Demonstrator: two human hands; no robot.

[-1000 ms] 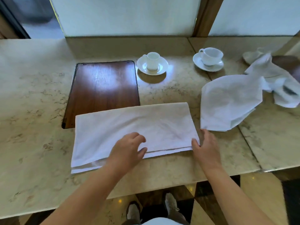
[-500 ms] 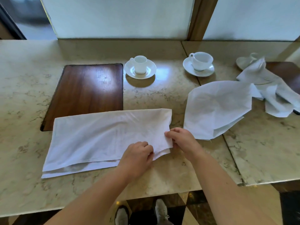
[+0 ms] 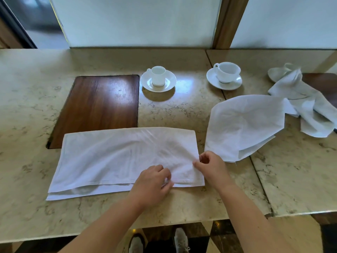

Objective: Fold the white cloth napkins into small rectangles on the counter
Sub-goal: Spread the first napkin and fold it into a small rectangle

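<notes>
1. A folded white napkin [image 3: 116, 157] is lying on the marble counter [image 3: 27, 110], overlapping a wooden board [image 3: 98, 106].
2. The left hand [image 3: 152, 181] is pinching its near edge with curled fingers.
3. The right hand [image 3: 211, 166] is pinching its right edge.

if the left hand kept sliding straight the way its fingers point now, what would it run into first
Probably the right hand. The left hand grips the folded napkin at its near edge, fingers aimed right and slightly away, toward the corner the right hand pinches. Depth is hard to judge.
</notes>
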